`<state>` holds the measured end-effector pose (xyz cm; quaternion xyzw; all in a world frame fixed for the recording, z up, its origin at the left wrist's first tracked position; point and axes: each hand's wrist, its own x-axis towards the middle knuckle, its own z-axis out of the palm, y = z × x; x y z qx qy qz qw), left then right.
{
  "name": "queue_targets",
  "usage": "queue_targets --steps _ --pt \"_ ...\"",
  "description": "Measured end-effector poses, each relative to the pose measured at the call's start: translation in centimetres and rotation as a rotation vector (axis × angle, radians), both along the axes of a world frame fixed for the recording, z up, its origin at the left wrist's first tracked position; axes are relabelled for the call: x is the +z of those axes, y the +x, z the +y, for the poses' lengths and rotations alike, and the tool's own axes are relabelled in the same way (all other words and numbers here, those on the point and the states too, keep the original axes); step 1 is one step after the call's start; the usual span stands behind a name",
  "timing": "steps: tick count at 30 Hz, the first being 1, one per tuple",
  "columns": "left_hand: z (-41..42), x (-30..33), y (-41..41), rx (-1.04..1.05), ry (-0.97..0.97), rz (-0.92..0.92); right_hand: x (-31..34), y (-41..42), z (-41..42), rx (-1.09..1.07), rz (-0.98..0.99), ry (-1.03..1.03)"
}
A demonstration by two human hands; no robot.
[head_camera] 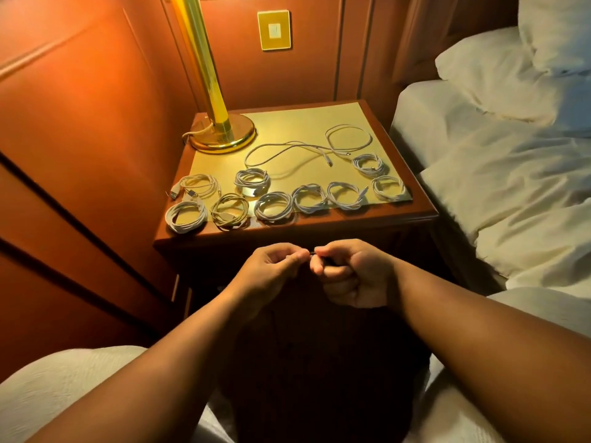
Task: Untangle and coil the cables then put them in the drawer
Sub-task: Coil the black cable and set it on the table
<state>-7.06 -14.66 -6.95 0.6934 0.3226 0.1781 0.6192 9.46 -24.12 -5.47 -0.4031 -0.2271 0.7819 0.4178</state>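
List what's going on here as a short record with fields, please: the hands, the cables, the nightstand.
left hand: pinches a dark cable end
right hand: fingers curled round the same dark cable
coiled cables: nine white coils on the nightstand, near its front edge
loose cable: white, uncoiled, behind the coils
lamp: brass, back left corner
drawer: not clearly visible, front in shadow

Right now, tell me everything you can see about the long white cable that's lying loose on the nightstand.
The long white uncoiled cable lies flat on the wooden nightstand's yellowish top, behind the row of coiled white cables. It looks like thin, smooth plastic cord. It sprawls in open loops, one near the back right, crossing itself in the middle, with small plug ends showing there. Neither hand touches it.
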Motion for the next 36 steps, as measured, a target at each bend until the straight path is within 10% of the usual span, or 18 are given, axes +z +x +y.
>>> queue_targets --steps 10,14,18,23,27,32,36 --pt "-2.3 -0.4 1.5 0.059 -0.331 0.046 -0.8 -1.9 1.9 -0.538 0.177 0.243" --pt "-2.4 -0.4 1.0 -0.064 -0.325 0.131 -1.0 -1.9 2.0 -0.514 -0.469 0.408" --pt "-1.9 -0.3 0.9 -0.175 0.179 0.374 -1.4 -1.8 1.6 -0.243 -1.271 0.559" --pt "-0.8 0.2 -0.1 -0.226 0.697 0.522 -1.8 -2.6 1.3 0.043 -1.611 0.404" --pt "0.0 0.4 -0.8 -0.082 0.858 0.472 -1.0 -2.6 1.3 0.129 -1.426 0.255" --pt "0.7 -0.1 -0.8 -0.193 0.538 0.211 0.0 -2.4 0.5 -0.125 -0.556 -0.001" --pt "-0.6 0.0 -0.4 -0.201 0.388 0.116 -0.1 -1.6 -0.1 -0.017 -0.348 0.022"
